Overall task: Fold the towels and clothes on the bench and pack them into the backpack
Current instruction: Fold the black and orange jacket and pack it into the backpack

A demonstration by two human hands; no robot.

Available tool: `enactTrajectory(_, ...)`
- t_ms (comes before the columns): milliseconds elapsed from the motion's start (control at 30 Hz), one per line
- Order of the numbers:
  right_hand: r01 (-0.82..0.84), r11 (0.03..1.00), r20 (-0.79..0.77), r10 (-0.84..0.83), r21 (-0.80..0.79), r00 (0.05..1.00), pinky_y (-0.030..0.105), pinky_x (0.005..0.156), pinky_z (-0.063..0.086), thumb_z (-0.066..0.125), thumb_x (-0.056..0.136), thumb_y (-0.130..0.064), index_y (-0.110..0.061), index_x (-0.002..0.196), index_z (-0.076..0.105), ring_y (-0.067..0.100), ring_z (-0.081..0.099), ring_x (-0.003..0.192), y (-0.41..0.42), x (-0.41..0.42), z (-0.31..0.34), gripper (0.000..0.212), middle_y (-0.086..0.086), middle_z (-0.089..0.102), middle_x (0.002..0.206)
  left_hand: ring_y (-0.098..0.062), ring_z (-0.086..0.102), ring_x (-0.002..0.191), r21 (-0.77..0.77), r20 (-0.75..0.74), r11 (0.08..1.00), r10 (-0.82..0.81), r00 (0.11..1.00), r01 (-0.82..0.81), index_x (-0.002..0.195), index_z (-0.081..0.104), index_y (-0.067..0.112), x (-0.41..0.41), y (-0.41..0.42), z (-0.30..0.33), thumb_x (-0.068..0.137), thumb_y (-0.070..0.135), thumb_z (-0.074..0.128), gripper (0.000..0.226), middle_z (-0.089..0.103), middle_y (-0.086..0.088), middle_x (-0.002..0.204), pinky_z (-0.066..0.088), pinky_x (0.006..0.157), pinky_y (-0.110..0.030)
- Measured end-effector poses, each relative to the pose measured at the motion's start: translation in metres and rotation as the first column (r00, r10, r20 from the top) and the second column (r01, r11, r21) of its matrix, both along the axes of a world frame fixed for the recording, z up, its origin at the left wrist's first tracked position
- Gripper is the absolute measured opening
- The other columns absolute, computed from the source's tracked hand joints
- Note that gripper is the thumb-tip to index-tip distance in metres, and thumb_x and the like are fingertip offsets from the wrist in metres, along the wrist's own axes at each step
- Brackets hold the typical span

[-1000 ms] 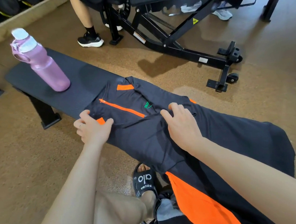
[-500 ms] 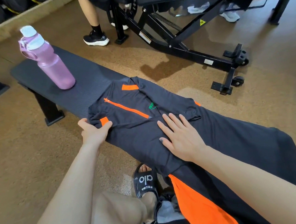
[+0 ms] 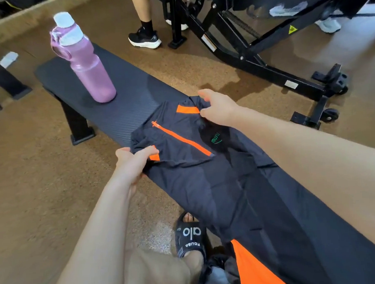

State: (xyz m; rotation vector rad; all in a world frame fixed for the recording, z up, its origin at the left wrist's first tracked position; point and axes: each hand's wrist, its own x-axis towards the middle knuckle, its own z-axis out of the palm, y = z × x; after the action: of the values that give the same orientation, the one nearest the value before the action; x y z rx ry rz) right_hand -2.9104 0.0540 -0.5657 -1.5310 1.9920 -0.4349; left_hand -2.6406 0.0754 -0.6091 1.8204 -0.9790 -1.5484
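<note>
A dark navy garment (image 3: pixel 207 180) with an orange zipper and orange patches lies spread along the black bench (image 3: pixel 130 94). My left hand (image 3: pixel 133 162) pinches its near left corner beside a small orange patch. My right hand (image 3: pixel 218 109) grips the far top corner next to the other orange patch. A green logo shows between my arms. Dark and orange fabric (image 3: pixel 253 268) hangs at the bench's near end, with grey and black cloth (image 3: pixel 218 277) bunched beneath it.
A pink water bottle (image 3: pixel 85 62) with a white cap stands upright on the bench's far end. A black adjustable gym bench frame (image 3: pixel 253 55) stands behind. Another person's leg and black shoe (image 3: pixel 145 37) are at the back. My sandalled foot (image 3: pixel 190 237) rests below.
My right hand has left the middle of the garment and moved to its far top corner, closing on it. My left hand has kept hold of the near corner.
</note>
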Motion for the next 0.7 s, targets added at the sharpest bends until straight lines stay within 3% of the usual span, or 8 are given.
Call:
enactTrajectory(100, -0.061, 0.997, -0.016, 0.062, 0.052, 0.998, 0.034, 0.113, 0.034, 0.054, 0.094, -0.009, -0.02, 0.156, 0.034, 0.027, 0.039, 0.143, -0.036, -0.004, -0.004, 0.066, 0.007, 0.042, 0.157, -0.017, 0.062, 0.099, -0.021, 0.047, 0.995, -0.094, 0.994, 0.095, 0.128, 0.033, 0.025, 0.005, -0.003, 0.002, 0.047, 0.016, 0.078, 0.093, 0.061, -0.003, 0.119, 0.047, 0.064, -0.031)
enactTrajectory(167, -0.134, 0.986, -0.057, 0.14, 0.103, 0.988, 0.036, 0.109, 0.039, 0.062, 0.094, -0.015, -0.017, 0.151, 0.039, 0.029, 0.044, 0.138, -0.054, -0.003, -0.01, 0.061, 0.005, 0.048, 0.149, -0.022, 0.062, 0.107, -0.05, 0.097, 0.987, -0.148, 0.984, 0.153, 0.132, 0.034, 0.024, 0.01, -0.004, -0.002, 0.043, 0.011, 0.074, 0.098, 0.061, -0.004, 0.122, 0.052, 0.075, -0.037)
enactTrajectory(233, -0.193, 0.967, -0.128, 0.216, 0.167, 0.968, 0.036, 0.092, 0.049, 0.064, 0.088, -0.007, -0.016, 0.146, 0.042, 0.032, 0.053, 0.126, -0.07, -0.003, -0.015, 0.063, 0.005, 0.054, 0.129, -0.025, 0.063, 0.11, -0.068, 0.124, 0.983, -0.161, 0.979, 0.171, 0.128, 0.037, 0.023, 0.014, -0.006, -0.006, 0.042, 0.01, 0.074, 0.094, 0.063, -0.006, 0.121, 0.055, 0.088, -0.045)
enactTrajectory(267, -0.207, 0.959, -0.158, 0.239, 0.196, 0.958, 0.036, 0.087, 0.049, 0.064, 0.083, -0.002, -0.017, 0.148, 0.041, 0.032, 0.054, 0.122, -0.077, -0.003, -0.015, 0.071, 0.006, 0.053, 0.128, -0.024, 0.065, 0.108, -0.071, 0.133, 0.982, -0.163, 0.978, 0.173, 0.125, 0.04, 0.021, 0.015, -0.008, -0.008, 0.043, 0.011, 0.076, 0.09, 0.065, -0.006, 0.119, 0.056, 0.086, -0.044)
enactTrajectory(333, -0.222, 0.945, -0.205, 0.273, 0.239, 0.94, 0.042, 0.092, 0.052, 0.068, 0.076, 0.001, -0.021, 0.152, 0.037, 0.033, 0.052, 0.123, -0.087, -0.004, -0.013, 0.085, 0.009, 0.049, 0.14, -0.022, 0.068, 0.1, -0.069, 0.143, 0.979, -0.178, 0.973, 0.19, 0.119, 0.047, 0.019, 0.017, -0.01, -0.009, 0.045, 0.015, 0.077, 0.08, 0.069, -0.005, 0.113, 0.054, 0.073, -0.036)
enactTrajectory(433, -0.265, 0.92, -0.27, 0.344, 0.289, 0.899, 0.043, 0.095, 0.052, 0.075, 0.074, -0.001, -0.022, 0.152, 0.04, 0.035, 0.05, 0.128, -0.096, -0.005, -0.012, 0.088, 0.011, 0.047, 0.146, -0.018, 0.069, 0.085, -0.09, 0.149, 0.972, -0.202, 0.968, 0.216, 0.105, 0.053, 0.024, 0.016, -0.011, -0.009, 0.049, 0.018, 0.077, 0.061, 0.072, -0.003, 0.102, 0.05, 0.063, -0.03)
enactTrajectory(600, -0.309, 0.916, -0.336, 0.384, 0.255, 0.86, 0.033, 0.077, 0.048, 0.068, 0.077, -0.002, -0.019, 0.134, 0.058, 0.028, 0.056, 0.112, -0.098, -0.003, -0.017, 0.061, 0.007, 0.057, 0.124, 0.001, 0.065, 0.061, -0.182, 0.075, 0.966, -0.173, 0.982, 0.184, 0.101, 0.062, 0.029, 0.017, -0.01, -0.006, 0.06, 0.014, 0.076, 0.046, 0.075, 0.005, 0.091, 0.046, 0.047, -0.017)
enactTrajectory(700, -0.34, 0.908, -0.354, 0.41, 0.244, 0.841, 0.028, 0.061, 0.041, 0.066, 0.079, -0.004, -0.019, 0.097, 0.067, 0.027, 0.06, 0.098, -0.094, -0.003, -0.012, 0.024, 0.006, 0.063, 0.102, 0.0, 0.071, 0.076, -0.245, 0.054, 0.947, -0.203, 0.978, 0.21, 0.102, 0.064, 0.041, 0.016, -0.008, 0.007, 0.054, 0.022, 0.075, 0.053, 0.076, 0.014, 0.092, 0.052, 0.064, -0.025)
